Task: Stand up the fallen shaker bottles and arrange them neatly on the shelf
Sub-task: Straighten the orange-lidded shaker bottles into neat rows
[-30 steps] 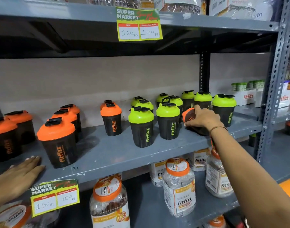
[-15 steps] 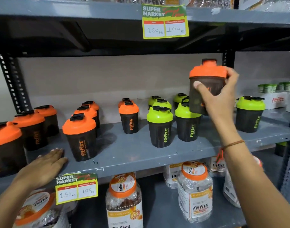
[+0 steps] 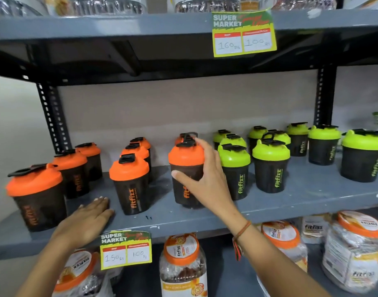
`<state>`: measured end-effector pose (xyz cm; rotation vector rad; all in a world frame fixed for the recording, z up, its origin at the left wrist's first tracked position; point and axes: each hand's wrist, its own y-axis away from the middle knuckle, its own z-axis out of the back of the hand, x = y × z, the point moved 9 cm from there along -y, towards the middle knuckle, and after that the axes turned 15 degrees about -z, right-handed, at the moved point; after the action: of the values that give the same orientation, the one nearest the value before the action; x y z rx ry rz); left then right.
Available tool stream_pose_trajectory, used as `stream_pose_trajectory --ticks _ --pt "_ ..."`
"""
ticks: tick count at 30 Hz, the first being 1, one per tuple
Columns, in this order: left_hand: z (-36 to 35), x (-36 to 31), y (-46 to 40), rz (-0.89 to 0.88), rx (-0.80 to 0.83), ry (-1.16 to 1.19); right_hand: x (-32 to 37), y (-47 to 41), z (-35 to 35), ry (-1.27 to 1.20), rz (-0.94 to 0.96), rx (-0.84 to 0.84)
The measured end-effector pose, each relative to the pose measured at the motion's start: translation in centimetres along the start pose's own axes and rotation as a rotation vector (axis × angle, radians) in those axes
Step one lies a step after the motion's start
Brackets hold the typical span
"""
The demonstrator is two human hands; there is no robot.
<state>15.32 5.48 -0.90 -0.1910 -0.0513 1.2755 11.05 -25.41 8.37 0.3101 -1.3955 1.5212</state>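
Observation:
My right hand is wrapped around an orange-lidded shaker bottle that stands upright on the grey middle shelf, between the orange group and the green group. Another orange-lidded bottle sits right behind it. Several orange-lidded shakers stand upright to its left, and several green-lidded shakers stand upright to its right. My left hand lies flat, palm down, on the shelf's front edge between two orange shakers and holds nothing. No bottle lies on its side in this view.
A price tag hangs from the shelf's front edge beside my left hand. Clear jars with orange lids fill the shelf below. The upper shelf hangs low overhead and carries another price tag. Black uprights stand at the back left and right.
My right hand picked the orange shaker up from lying among the green ones, carried it left through the air and lowered it upright onto the shelf. My left hand stayed on the shelf edge.

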Motion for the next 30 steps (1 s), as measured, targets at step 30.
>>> stream_pose_trajectory --ticks 30 --pt "2.4 -3.7 -0.2 0.021 -0.412 1.01 -6.8 -1.1 -1.3 0.045 -0.299 0.394"
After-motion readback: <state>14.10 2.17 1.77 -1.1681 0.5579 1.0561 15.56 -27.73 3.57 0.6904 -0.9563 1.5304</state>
